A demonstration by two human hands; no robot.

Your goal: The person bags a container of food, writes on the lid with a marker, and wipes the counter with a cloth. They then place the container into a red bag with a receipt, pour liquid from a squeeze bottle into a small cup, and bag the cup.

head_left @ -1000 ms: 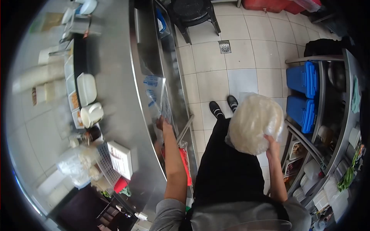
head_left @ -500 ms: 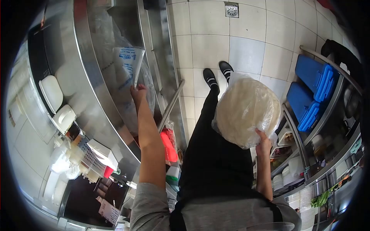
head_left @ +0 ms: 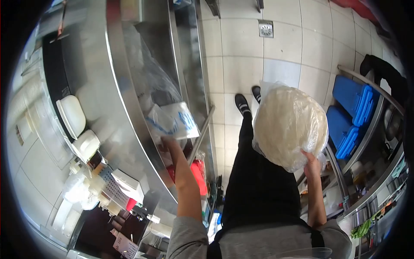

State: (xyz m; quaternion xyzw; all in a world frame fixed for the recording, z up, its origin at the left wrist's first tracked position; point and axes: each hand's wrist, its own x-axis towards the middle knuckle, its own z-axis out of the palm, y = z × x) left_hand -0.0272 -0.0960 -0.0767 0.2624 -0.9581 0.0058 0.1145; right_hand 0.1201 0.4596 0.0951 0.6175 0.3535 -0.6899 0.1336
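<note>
My right hand (head_left: 312, 164) grips the lower edge of a clear plastic bag holding a large, round, pale stack of what look like thin flatbreads (head_left: 291, 125). It hangs out over my legs and the floor. On the other side, my left hand (head_left: 169, 142) reaches in at the shelf under the steel counter. Its fingers are closed on a clear plastic bag with blue print (head_left: 174, 121), which is bent over toward the aisle. Looser clear plastic (head_left: 157, 73) lies on the shelf behind that bag.
A steel counter (head_left: 92, 77) runs along the left, with white containers (head_left: 71, 115) on it. A metal rail (head_left: 202, 136) edges the shelf, near a red package (head_left: 198, 175). At right, blue lidded boxes (head_left: 351, 99) sit on a rack. A drain (head_left: 266, 29) is set in the tiled floor.
My left hand has drawn the printed bag toward me along the shelf, and the bag has tipped over toward the aisle. My right hand keeps its grip on the bagged stack.
</note>
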